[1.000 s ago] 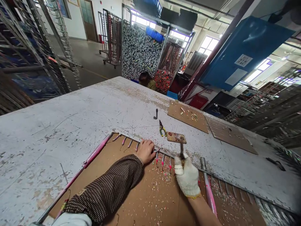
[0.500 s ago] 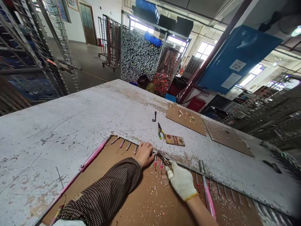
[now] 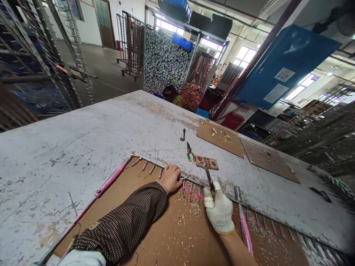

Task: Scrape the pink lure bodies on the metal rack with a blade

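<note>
My bare left hand [image 3: 170, 179] lies closed over the bar of a metal frame [image 3: 149, 161], just left of several short hanging prongs with pink parts [image 3: 190, 190]. In a white knit glove, my right hand [image 3: 219, 207] wraps around a dark metal hand tool [image 3: 210, 179]. The tool points up and away above the bar, clear of the prongs; its far end is blurred, so I cannot tell its exact kind. Pink-coated side tubes [image 3: 116, 173] run from the frame toward me. Brown cardboard [image 3: 172, 229] strewn with small pale and pink chips lies beneath.
Beyond the bar on the white table [image 3: 111, 122] lie green-and-yellow pliers [image 3: 190, 152], a decorated phone-like slab [image 3: 210, 163] and a small black bent piece [image 3: 183, 135]. Brown boards [image 3: 222, 142] lie at the back right. A person [image 3: 172, 96] is beyond the table; racks stand around.
My right hand has lifted the tool off the prongs and moved it right, turning its end upward. One more pink-tipped prong now shows. My left hand stays on the bar.
</note>
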A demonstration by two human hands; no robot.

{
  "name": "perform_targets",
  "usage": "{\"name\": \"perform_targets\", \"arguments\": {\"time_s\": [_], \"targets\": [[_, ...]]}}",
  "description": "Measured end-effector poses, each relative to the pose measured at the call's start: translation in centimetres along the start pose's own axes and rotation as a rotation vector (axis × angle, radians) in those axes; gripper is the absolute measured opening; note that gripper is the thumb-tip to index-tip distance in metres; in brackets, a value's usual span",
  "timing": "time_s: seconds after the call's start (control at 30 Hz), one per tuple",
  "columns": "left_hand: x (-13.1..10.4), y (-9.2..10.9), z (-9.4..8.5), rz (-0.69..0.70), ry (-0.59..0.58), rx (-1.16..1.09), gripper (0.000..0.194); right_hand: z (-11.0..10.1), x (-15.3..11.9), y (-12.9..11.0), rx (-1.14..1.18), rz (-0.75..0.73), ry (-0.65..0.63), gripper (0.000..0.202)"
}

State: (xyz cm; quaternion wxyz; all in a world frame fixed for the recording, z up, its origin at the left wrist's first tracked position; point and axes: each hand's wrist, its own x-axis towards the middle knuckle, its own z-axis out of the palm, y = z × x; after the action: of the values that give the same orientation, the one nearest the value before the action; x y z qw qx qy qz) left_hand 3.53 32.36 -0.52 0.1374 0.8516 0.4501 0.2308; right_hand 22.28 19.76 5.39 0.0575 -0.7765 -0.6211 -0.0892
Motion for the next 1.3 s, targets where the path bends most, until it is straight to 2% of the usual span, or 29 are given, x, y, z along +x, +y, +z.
{"name": "perform_targets", "arguments": {"time_s": [0.1, 0.13, 0.27, 0.3, 0.4, 0.47, 0.57, 0.63, 0.77, 0.8, 0.83, 0.93, 0.97, 1.0, 1.1, 1.13, 1.17, 1.27, 1.3], "targets": [[0.0, -0.1, 0.1, -0.006, 0.01, 0.002, 0.012, 0.3, 0.1, 0.1, -0.041, -0.135, -0.178, 0.047], [0.0, -0.1, 0.1, -0.004, 0.012, 0.003, 0.012, 0.3, 0.1, 0.2, -0.039, -0.143, -0.187, 0.047], [0.0, 0.0, 0.1, 0.007, 0.011, 0.005, 0.012, 0.4, -0.2, 0.6, 0.04, -0.017, 0.074, 0.056], [0.0, 0.0, 0.0, 0.004, 0.012, 0.006, 0.012, 0.5, -0.2, 0.6, 0.055, -0.031, 0.087, 0.055], [0.0, 0.0, -0.1, -0.008, 0.008, -0.001, 0.012, 0.9, -0.5, 0.4, 0.024, -0.178, -0.101, 0.05], [-0.1, 0.0, -0.1, -0.002, 0.005, -0.008, 0.012, 0.9, -0.7, 0.3, 0.021, -0.218, -0.145, 0.049], [-0.1, -0.1, -0.1, 0.011, 0.015, -0.011, 0.013, 0.8, -0.9, 0.3, 0.104, -0.182, 0.073, 0.048], [-0.1, -0.1, -0.1, 0.006, 0.02, -0.013, 0.013, 0.8, -0.8, 0.3, 0.11, -0.198, 0.14, 0.049], [-0.1, -0.1, -0.1, -0.004, 0.008, -0.035, 0.013, 1.1, -0.2, 0.3, -0.049, -0.272, -0.075, 0.049], [-0.1, -0.1, -0.1, -0.001, 0.003, -0.036, 0.013, 1.1, -0.1, 0.4, -0.044, -0.282, -0.063, 0.049], [-0.1, -0.1, -0.1, 0.002, 0.002, -0.034, 0.013, 1.1, -0.1, 0.5, -0.007, -0.286, 0.005, 0.048], [-0.2, -0.1, -0.1, 0.007, 0.014, -0.02, 0.016, 1.2, -0.2, 0.8, 0.157, -0.249, 0.326, 0.046], [-0.2, -0.1, 0.0, 0.004, 0.02, -0.016, 0.016, 1.3, -0.2, 0.7, 0.168, -0.25, 0.352, 0.046], [-0.2, -0.1, 0.0, 0.001, 0.024, -0.014, 0.016, 1.5, -0.3, 0.7, 0.143, -0.263, 0.315, 0.046], [-0.2, -0.1, 0.0, -0.001, 0.018, -0.023, 0.016, 1.9, -0.4, 0.5, 0.007, -0.332, 0.035, 0.049], [-0.2, -0.1, 0.0, 0.003, 0.014, -0.027, 0.015, 1.9, -0.4, 0.5, 0.004, -0.33, 0.005, 0.049], [-0.2, -0.2, 0.0, 0.009, 0.012, -0.029, 0.015, 1.9, -0.4, 0.6, 0.036, -0.308, 0.038, 0.049], [-0.2, -0.2, 0.1, 0.015, 0.024, -0.022, 0.017, 1.9, -0.4, 1.1, 0.192, -0.212, 0.288, 0.047], [-0.2, -0.2, 0.1, 0.013, 0.03, -0.02, 0.017, 1.9, -0.4, 1.1, 0.204, -0.209, 0.304, 0.048]]}}
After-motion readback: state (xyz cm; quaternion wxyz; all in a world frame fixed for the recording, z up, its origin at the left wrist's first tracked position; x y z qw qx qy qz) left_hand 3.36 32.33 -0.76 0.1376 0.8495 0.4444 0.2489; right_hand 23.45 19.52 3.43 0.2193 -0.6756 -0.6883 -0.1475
